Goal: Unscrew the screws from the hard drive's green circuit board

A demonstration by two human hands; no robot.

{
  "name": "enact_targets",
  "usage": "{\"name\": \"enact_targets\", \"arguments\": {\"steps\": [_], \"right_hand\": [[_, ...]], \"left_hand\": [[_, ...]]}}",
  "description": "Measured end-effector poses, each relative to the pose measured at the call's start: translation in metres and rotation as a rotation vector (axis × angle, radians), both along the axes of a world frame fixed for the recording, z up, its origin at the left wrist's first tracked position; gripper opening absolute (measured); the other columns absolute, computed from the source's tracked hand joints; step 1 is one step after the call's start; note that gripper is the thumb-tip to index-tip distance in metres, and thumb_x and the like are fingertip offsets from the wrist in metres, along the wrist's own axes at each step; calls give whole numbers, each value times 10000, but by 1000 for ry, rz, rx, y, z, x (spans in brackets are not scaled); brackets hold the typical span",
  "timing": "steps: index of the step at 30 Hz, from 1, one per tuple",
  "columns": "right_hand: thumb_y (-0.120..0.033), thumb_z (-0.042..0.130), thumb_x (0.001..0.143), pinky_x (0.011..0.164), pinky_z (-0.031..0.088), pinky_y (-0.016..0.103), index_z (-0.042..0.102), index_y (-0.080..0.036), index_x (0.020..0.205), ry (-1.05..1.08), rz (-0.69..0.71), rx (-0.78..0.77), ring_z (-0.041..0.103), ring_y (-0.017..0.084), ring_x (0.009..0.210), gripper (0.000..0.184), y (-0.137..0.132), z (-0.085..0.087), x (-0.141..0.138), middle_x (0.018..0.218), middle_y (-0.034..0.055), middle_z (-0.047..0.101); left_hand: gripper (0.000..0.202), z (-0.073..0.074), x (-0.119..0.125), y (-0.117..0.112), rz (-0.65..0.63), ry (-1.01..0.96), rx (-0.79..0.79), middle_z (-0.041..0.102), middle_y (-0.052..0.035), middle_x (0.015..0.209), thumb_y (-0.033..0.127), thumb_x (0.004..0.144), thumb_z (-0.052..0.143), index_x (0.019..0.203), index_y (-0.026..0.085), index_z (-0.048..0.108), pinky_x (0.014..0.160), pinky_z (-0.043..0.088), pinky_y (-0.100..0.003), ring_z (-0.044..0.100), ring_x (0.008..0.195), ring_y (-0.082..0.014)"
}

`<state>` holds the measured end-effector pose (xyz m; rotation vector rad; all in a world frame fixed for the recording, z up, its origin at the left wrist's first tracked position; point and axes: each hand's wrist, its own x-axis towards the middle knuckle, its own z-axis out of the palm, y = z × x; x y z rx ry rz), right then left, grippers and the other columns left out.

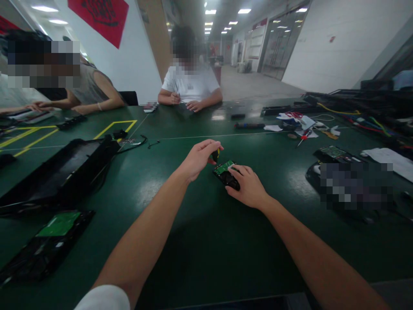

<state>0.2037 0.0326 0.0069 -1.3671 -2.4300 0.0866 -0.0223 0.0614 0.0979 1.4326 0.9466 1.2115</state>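
My left hand is closed around a short black-and-yellow screwdriver, its tip pointing down at the near-left corner of a green circuit board. That board sits in a small black device housing on the table. From the right, my right hand grips the housing, thumb along its near edge and fingers over the board. Whatever lies under those fingers is hidden.
On the left lie a long black casing and a larger black unit with a green board. Cables and black parts pile up at the right, near a red-handled screwdriver. Across the green table sits a co-worker.
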Motion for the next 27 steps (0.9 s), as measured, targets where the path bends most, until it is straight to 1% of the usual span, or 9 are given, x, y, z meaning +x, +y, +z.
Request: {"name": "enact_targets", "arguments": {"steps": [2, 5, 8, 11, 14, 17, 21, 25, 27], "right_hand": [[-561, 633, 957, 1136, 448, 617, 543, -230, 1527, -1, 0, 0, 422, 417, 1457, 665, 0, -1, 0, 1592, 138, 506], [-566, 636, 953, 1134, 449, 622, 536, -259, 1531, 0, -2, -5, 416, 416, 1464, 662, 1, -1, 1, 1590, 126, 507], [-564, 631, 955, 1131, 452, 621, 538, -253, 1528, -6, 2, -6, 419, 418, 1460, 658, 1, -1, 1, 1586, 130, 510], [-559, 625, 957, 1124, 456, 616, 538, -254, 1529, -9, 6, -4, 421, 421, 1457, 655, 0, 0, 1, 1585, 130, 511], [-551, 633, 948, 1120, 456, 624, 538, -266, 1530, -7, 1, -4, 421, 426, 1453, 654, 0, 1, 0, 1584, 124, 513], [-554, 634, 944, 1118, 458, 628, 542, -254, 1526, -11, -4, -9, 425, 429, 1447, 661, 0, 1, -1, 1588, 130, 508], [-567, 623, 952, 1123, 453, 627, 542, -249, 1528, -11, -2, -15, 415, 433, 1457, 663, 0, 2, -1, 1592, 132, 506], [-569, 623, 954, 1128, 443, 638, 534, -250, 1540, -9, 5, -20, 405, 440, 1460, 673, 0, 2, -1, 1590, 138, 507], [-573, 623, 954, 1128, 444, 637, 537, -245, 1536, -11, 6, -22, 410, 437, 1456, 674, 0, 2, -1, 1586, 141, 509]], "left_hand": [[293, 2, -1, 0, -11, 23, 16, 685, -82, 998, 471, 931, 665, 873, 200, 760, 617, 530, -238, 628, 958, -203], [258, 3, -1, -1, -26, 7, -23, 682, -81, 940, 440, 919, 673, 905, 197, 758, 576, 512, -239, 628, 884, -198], [242, 1, 0, -2, -44, -86, -91, 682, -68, 873, 421, 924, 660, 953, 191, 730, 538, 488, -242, 624, 787, -180], [245, -3, 3, -2, -80, -162, -132, 691, -64, 854, 426, 927, 663, 958, 187, 705, 525, 466, -233, 634, 757, -167], [244, -8, 7, -3, -130, -224, -164, 717, -57, 890, 423, 892, 726, 966, 199, 666, 512, 436, -210, 665, 775, -159], [306, -11, 10, -3, -144, -275, -173, 734, -64, 978, 445, 855, 786, 959, 201, 633, 527, 458, -202, 705, 856, -172], [362, -10, 6, -1, -102, -236, -132, 727, -78, 1025, 512, 855, 797, 936, 192, 647, 555, 505, -217, 712, 927, -193], [329, -5, -3, 2, 21, -125, -49, 718, -71, 991, 514, 876, 774, 903, 193, 707, 541, 496, -213, 667, 845, -163], [321, -2, -7, 2, 60, -76, -35, 727, -78, 970, 510, 883, 757, 913, 191, 735, 540, 493, -216, 666, 830, -167]]}}
